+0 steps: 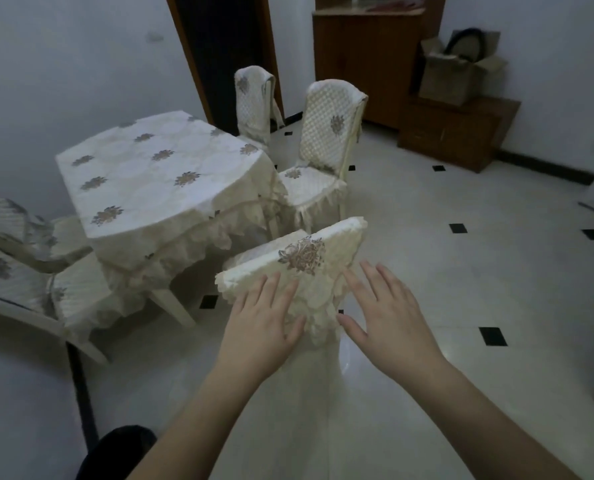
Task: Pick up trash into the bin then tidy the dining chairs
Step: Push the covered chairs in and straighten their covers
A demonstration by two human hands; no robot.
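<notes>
A dining chair (309, 251) in a cream lace cover with a floral motif stands right in front of me, its back facing me, beside the table (157, 181). My left hand (264, 317) lies flat on the top left of the chair's back with straight fingers. My right hand (385, 306) is spread open at the right edge of the back, fingertips at the cover's frill; whether it touches is unclear. No trash and no bin are in sight.
Two more covered chairs (326, 140) (254, 102) stand along the table's far right side. A fourth chair (22, 268) sits at the left. A wooden cabinet (368, 60), a low wooden unit (454, 129) and a cardboard box (458, 71) line the back wall. White tiled floor (461, 271) spreads to the right.
</notes>
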